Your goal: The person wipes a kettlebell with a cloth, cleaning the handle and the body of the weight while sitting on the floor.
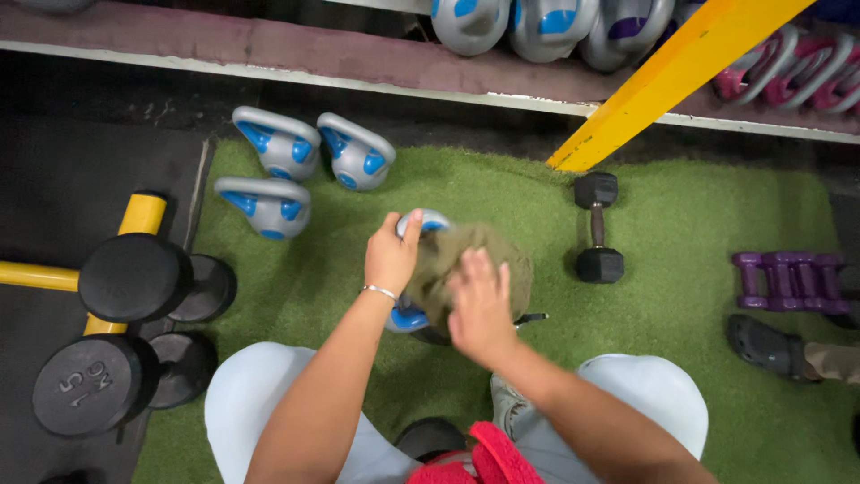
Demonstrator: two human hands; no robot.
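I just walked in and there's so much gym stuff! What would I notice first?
Right in the middle, over the green turf, the left hand grips a grey and blue kettlebell while the right hand presses an olive cloth on it. Three matching kettlebells lie at upper left, a black dumbbell lies to the right, and a bright yellow beam slants above it.
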